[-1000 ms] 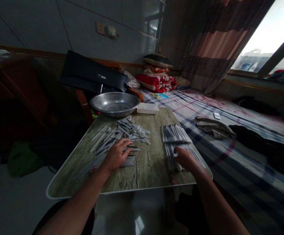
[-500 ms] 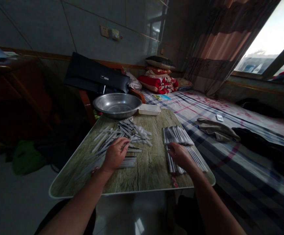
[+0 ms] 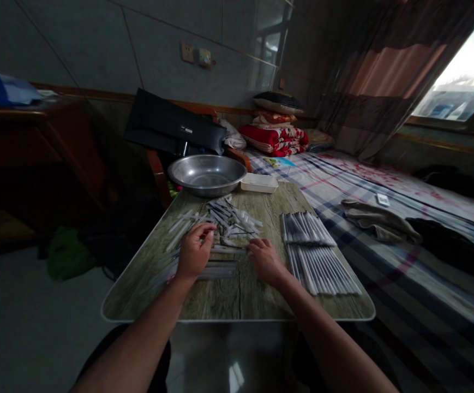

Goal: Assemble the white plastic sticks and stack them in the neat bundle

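Observation:
My left hand (image 3: 195, 252) rests curled over a loose heap of thin white and grey sticks (image 3: 228, 221), and a long stick (image 3: 228, 249) runs out from under its fingers. My right hand (image 3: 265, 261) lies mid-table, its fingertips at that stick's far end. Whether those fingers grip it is hard to tell. To the right, two neat rows of aligned sticks (image 3: 304, 229) (image 3: 322, 270) lie side by side on the wood-patterned table (image 3: 240, 297), apart from both hands. A few more sticks (image 3: 216, 270) lie beneath my left wrist.
A steel basin (image 3: 207, 174) and a white plastic tray (image 3: 259, 183) stand at the table's far end. A checked bedsheet (image 3: 384, 273) with a folded cloth (image 3: 379, 221) lies right of the table. A black flat object (image 3: 175, 128) leans on a wooden chair behind.
My right hand has left the aligned rows and moved left to the middle of the table, uncovering the rows. The view has turned slightly, so the room shifts rightward in the picture.

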A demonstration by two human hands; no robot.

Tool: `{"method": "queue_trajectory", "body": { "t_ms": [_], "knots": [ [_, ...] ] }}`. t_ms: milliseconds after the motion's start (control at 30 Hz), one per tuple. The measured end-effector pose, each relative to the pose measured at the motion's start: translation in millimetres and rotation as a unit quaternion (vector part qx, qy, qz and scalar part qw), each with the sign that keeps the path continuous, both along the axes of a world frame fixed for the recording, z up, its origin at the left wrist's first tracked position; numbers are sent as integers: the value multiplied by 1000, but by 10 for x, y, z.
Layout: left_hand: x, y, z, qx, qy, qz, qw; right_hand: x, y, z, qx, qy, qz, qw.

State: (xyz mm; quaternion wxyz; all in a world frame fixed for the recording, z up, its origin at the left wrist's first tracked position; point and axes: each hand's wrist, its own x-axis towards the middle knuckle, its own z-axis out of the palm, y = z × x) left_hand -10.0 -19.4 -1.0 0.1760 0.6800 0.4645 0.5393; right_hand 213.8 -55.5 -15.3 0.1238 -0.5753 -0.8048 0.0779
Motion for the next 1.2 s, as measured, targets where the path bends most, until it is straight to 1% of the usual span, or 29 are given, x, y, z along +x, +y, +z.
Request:
{"method": "queue_trajectory", "body": {
  "t_ms": [233,333,467,567,667,733,767,800,867,900,933,1000,1067,1133,1200],
  "knots": [
    [-19,19,-1,-9,-28,14,999,-120,12,1,-5,-9,-25,1000],
    [-21,20,-14,-16,-25,16,999,-133,32,-1,-13,-3,-40,999],
    [-27,9,-18,-27,-20,9,999,-108,47,13,-17,5,-45,999],
    [-16,11,-39,-40,-22,-5,999,-65,43,42,-13,59,-45,997],
    [24,31,-82,-80,-63,-23,995,-36,23,70,-35,168,-55,984],
    [68,36,-96,-131,-150,-45,979,-44,3,81,-44,235,-66,969],
    [92,30,-93,-165,-197,-72,964,-58,-7,84,-41,261,-68,962],
    [118,17,-83,-210,-240,-111,941,-79,-16,86,-33,281,-71,956],
    [173,-28,-45,-311,-271,-209,887,-129,-29,85,-16,309,-77,948],
    [200,-55,-24,-351,-270,-245,863,-154,-31,84,-11,318,-77,945],
    [225,-79,-4,-370,-273,-260,849,-175,-31,82,-11,324,-71,943],
    [267,-108,23,-375,-287,-264,841,-199,-24,78,-19,322,-45,946],
    [288,-100,30,-363,-321,-234,843,-195,-9,73,-19,288,-27,957],
    [283,-62,23,-345,-366,-187,844,-175,6,64,-2,209,-40,977],
    [259,-16,13,-327,-408,-144,840,-160,19,53,10,109,-72,991]
  ]
}}
